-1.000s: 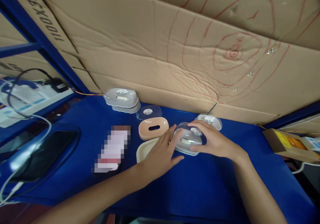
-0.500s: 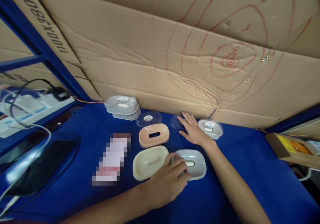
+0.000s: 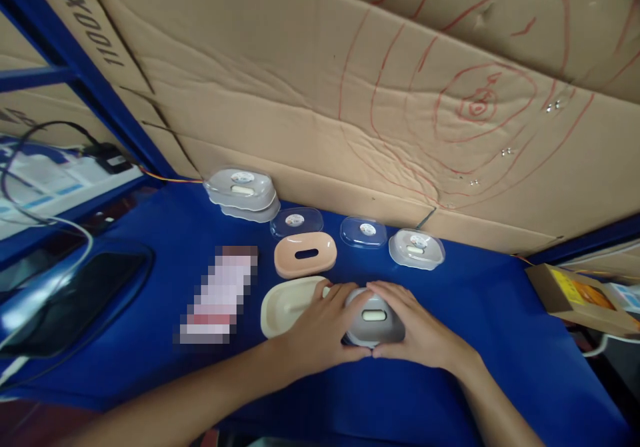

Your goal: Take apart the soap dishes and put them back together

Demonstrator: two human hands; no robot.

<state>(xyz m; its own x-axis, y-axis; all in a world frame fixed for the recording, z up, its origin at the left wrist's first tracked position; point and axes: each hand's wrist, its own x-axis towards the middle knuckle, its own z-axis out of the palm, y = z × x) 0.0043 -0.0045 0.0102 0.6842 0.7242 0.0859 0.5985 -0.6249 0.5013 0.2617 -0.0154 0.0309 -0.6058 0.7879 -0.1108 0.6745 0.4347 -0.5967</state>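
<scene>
Both hands are closed around a grey oval soap dish (image 3: 375,332) with a pale bar-shaped piece in its middle slot. My left hand (image 3: 330,320) grips its left side, and my right hand (image 3: 423,330) wraps its right side. The thumbs nearly meet at the near edge. Left of it lies a cream oval tray (image 3: 280,307), partly hidden behind my left hand. Beyond that tray sits a peach soap dish (image 3: 285,260) with an open slot. Two clear lids with round labels, one on the left (image 3: 305,224) and one on the right (image 3: 357,232), lie farther back.
A stack of lidded dishes (image 3: 243,194) stands at the back left, and a single lidded dish (image 3: 417,250) at the back right. A blurred-out flat item (image 3: 220,294), a black device (image 3: 75,304) and cables lie left. Cardboard (image 3: 250,87) walls the back; a box (image 3: 583,297) is right.
My right hand has left the clear lid at the back and come to the grey soap dish. My left hand has shifted onto the dish's left side. The view has moved slightly.
</scene>
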